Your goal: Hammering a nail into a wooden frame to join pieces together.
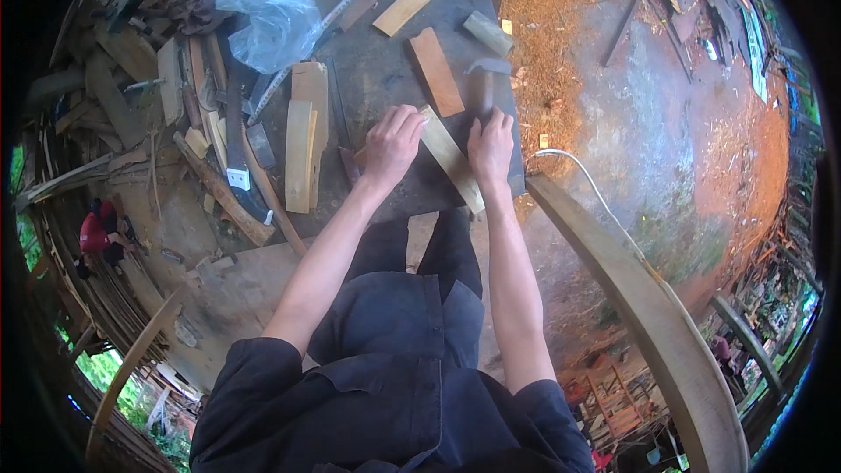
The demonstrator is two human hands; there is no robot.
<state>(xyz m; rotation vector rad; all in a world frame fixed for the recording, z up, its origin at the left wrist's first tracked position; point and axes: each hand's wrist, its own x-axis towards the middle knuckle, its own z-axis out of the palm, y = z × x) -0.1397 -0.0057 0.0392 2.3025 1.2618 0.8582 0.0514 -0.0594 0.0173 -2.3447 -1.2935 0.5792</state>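
My right hand [491, 151] is closed around the handle of a hammer [488, 92], whose grey head is smeared by motion above the dark bench top's right side. A pale strip of wood [452, 160] lies slantwise between my hands, its lower end reaching the bench's near edge. At the strip's upper end my left hand [393, 145] is closed, thumb and fingers pinched together. Something small and whitish shows at those fingertips, too small to name. Just beyond the strip lies a reddish wooden block [435, 72].
Wood blocks [302, 144] and a crumpled clear plastic bag [273, 24] lie on the bench's left. A long beam [635, 307] slants along my right, with a pale cable [604, 201] beside it. Sawdust [547, 44] covers the ground right of the bench. A person in red [96, 232] is far left.
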